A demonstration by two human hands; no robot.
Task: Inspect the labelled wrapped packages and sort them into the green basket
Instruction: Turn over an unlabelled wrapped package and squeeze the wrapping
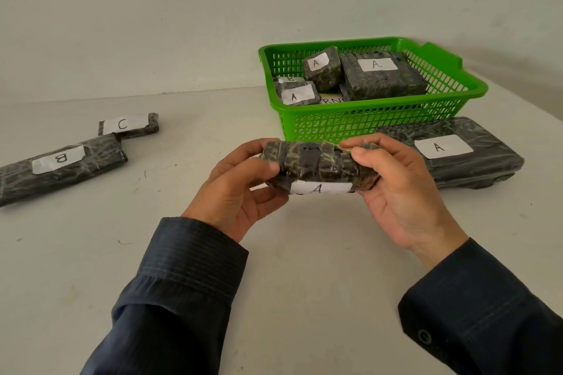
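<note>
1. Right now the left hand (234,189) and the right hand (399,189) hold a small wrapped package (316,166) between them, lifted above the desk (304,268); each grip is closed on one end, thumbs on the near side, fingers curled over the top.
2. Its white label (318,188), marked A, faces down and toward the camera.
3. Just behind it stands the green basket (380,119), holding three packages labelled A and one labelled B, partly hidden.
4. Touching the basket's near right side, a long flat package marked A (463,152) lies on the desk.
5. Well to the left lie a long package marked B (58,167) and, touching its far end, a short package marked C (129,125).
</note>
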